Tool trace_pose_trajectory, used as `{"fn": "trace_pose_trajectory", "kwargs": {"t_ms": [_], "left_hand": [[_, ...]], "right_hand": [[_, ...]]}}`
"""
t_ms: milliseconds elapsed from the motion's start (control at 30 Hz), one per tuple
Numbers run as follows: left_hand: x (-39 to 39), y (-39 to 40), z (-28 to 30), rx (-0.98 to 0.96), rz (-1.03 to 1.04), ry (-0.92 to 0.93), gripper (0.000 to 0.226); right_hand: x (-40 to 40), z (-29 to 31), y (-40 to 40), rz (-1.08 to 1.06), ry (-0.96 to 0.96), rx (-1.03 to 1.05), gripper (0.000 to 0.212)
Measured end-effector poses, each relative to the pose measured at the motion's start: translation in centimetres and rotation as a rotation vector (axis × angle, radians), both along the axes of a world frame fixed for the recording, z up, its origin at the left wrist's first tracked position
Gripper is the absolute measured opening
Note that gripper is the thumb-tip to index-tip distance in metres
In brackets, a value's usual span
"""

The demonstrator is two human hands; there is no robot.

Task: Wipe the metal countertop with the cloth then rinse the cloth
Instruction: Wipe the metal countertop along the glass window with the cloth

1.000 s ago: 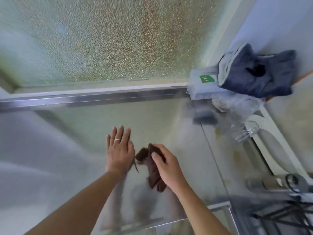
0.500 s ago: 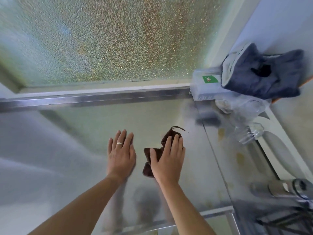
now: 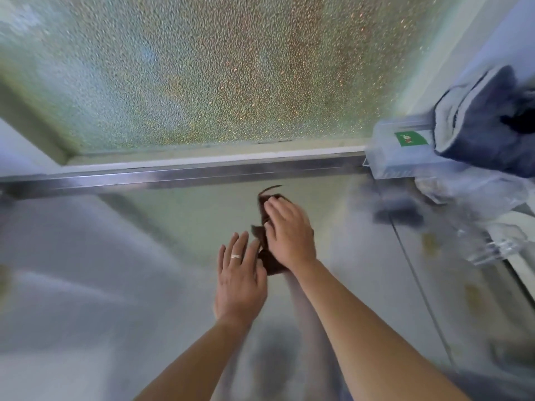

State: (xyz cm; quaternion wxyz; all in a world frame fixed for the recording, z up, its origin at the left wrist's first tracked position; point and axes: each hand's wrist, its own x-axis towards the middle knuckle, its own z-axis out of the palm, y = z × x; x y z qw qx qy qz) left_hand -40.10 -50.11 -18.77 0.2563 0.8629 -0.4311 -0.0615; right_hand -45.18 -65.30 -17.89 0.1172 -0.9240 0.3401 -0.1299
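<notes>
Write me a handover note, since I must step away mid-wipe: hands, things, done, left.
Right hand: flat, pressing the small dark brown cloth onto the shiny metal countertop.
Left hand: open, flat on the countertop beside the cloth.
Done: wiping is under way near the rear rail; how far it has got cannot be told.
Left: finish wiping, including the yellowish stains to the right, then rinse the cloth.

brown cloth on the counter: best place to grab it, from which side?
Judging by its pose, take the brown cloth at the bunched near end, from above. That fold is thick and exposed between the hands; the middle lies flat under the right hand, and the far end is only a thin strand.
</notes>
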Motion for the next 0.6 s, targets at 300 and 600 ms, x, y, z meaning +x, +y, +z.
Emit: {"fn": "trace_pose_trajectory", "kwargs": {"t_ms": [300,600], "left_hand": [[5.1,1.4,1.5,0.003,0.107,0.021,0.039],[9.9,1.0,-1.0,0.241,0.119,-0.102,0.061]], "right_hand": [[-7.7,0.0,4.6,-0.011,-0.134,-0.11,0.036],[-5.5,-0.4,-4.0,-0.529,0.114,-0.11,0.05]]}}
